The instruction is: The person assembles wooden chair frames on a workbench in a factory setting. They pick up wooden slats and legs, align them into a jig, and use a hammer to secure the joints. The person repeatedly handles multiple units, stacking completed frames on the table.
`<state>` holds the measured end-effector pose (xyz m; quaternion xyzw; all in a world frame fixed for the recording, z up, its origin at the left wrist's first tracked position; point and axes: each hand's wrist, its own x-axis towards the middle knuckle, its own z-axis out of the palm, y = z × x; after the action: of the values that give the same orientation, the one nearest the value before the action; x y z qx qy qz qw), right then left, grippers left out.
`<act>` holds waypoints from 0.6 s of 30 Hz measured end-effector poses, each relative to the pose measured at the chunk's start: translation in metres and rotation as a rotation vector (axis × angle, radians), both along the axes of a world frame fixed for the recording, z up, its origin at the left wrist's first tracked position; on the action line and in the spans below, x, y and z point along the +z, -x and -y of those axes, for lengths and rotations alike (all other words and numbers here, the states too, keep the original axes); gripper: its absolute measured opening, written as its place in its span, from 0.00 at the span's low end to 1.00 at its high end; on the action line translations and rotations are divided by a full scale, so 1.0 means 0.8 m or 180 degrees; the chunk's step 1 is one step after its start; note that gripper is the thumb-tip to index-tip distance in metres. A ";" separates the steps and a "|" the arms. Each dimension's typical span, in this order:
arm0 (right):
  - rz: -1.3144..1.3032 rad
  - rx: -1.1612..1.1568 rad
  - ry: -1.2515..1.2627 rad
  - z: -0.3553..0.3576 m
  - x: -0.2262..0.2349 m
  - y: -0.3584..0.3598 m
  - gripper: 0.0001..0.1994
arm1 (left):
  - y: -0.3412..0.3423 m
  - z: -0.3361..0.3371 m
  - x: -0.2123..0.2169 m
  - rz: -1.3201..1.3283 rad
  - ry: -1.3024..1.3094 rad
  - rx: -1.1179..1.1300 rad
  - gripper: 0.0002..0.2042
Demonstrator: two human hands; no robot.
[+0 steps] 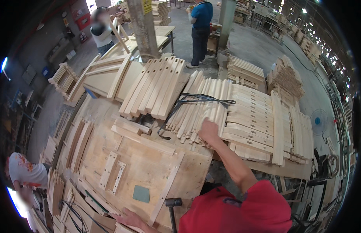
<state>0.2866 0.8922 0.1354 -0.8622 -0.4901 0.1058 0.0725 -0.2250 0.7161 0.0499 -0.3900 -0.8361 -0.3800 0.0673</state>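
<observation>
My right hand [208, 131] reaches forward to a pile of thin wooden slats [196, 110], its fingers curled down on their near ends. It appears to grip a slat, though the fingertips are partly hidden. A black strap [205, 99] lies across the pile. At the lower edge my left hand [130, 219] is spread out, lying over wooden pieces by the bench's near edge. Between my arms is the wooden workbench [157, 171] with strips fixed on it as a frame. Near my body a black-headed mallet [173, 202] lies by a green square pad [141, 193].
Thick slotted posts [153, 87] lie beyond the bench, and slotted boards [250, 116] are stacked to the right. A pillar [143, 31] rises behind. One person [201, 29] stands far off, another [101, 31] at the far left, a third [27, 171] at the near left.
</observation>
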 end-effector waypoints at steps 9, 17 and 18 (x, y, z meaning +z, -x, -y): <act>-0.0180 0.0034 -0.0392 -0.007 -0.019 -0.023 0.34 | -0.153 -0.053 0.094 0.0872 -0.0456 -0.0987 0.27; -0.6031 0.0313 0.0428 0.093 -0.037 0.048 0.12 | -0.157 -0.012 0.080 0.1993 -0.0264 -0.1453 0.22; -0.6237 0.0151 0.0287 0.117 -0.043 0.080 0.13 | -0.160 -0.010 0.081 0.2264 -0.0227 -0.1510 0.22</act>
<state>0.2227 0.7984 0.1012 -0.3847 -0.2257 0.7946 0.4119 -0.0970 0.7240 0.1150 -0.4136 -0.6807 -0.5244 -0.3011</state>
